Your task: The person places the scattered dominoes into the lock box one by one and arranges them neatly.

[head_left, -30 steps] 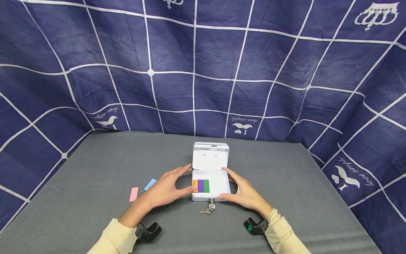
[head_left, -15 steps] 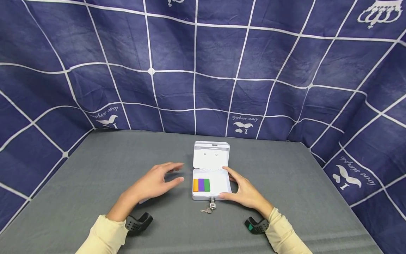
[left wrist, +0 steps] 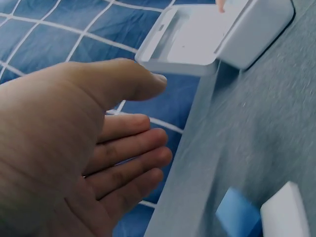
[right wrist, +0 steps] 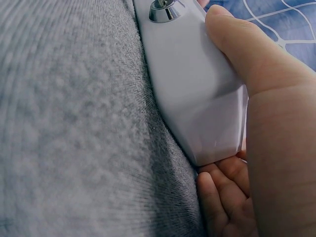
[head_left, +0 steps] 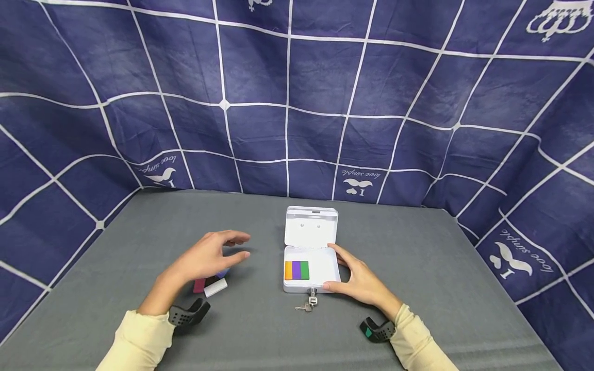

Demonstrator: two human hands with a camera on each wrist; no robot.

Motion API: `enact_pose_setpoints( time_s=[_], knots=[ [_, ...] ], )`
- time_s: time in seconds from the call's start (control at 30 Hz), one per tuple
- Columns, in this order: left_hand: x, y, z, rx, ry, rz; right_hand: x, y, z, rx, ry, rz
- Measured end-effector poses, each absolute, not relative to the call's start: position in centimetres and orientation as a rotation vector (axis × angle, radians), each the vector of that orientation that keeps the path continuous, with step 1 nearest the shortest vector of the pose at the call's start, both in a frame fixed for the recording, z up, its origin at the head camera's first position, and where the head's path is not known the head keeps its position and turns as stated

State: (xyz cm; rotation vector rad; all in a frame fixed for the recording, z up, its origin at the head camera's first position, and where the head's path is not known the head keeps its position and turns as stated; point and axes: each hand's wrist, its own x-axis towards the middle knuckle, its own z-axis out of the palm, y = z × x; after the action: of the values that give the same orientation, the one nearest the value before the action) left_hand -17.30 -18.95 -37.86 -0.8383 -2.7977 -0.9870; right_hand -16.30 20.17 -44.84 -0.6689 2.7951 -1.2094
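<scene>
A white cash box (head_left: 323, 265) stands on the grey table with its lid (head_left: 311, 230) raised. An orange block (head_left: 289, 270), a purple block (head_left: 296, 270) and a green block (head_left: 304, 270) lie side by side at the left of its inside. My right hand (head_left: 359, 282) grips the box's right side, thumb over the front rim. To the left, my left hand (head_left: 209, 256) hovers with fingers apart, holding nothing. Partly beneath it are a red block (head_left: 199, 285), a white block (head_left: 215, 287), a blue block (left wrist: 238, 212) and something dark.
A key (head_left: 304, 307) hangs from the lock (head_left: 312, 292) at the box's front. The grey table (head_left: 394, 242) extends on both sides. A dark blue cloth (head_left: 260, 129) with white lines rises behind it.
My left hand has drawn away from the box to the left, and the white block below it has come into view. My right hand stays at the box.
</scene>
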Motion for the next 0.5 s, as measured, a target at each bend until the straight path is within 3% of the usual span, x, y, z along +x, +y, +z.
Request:
enact_pose_setpoints(
  time_s=[0.5],
  knots=[
    [-18.0,-21.5,-38.5,-0.823,-2.856,-1.098,-16.2,20.1,-44.7,-0.671,2.808,-1.197]
  ],
)
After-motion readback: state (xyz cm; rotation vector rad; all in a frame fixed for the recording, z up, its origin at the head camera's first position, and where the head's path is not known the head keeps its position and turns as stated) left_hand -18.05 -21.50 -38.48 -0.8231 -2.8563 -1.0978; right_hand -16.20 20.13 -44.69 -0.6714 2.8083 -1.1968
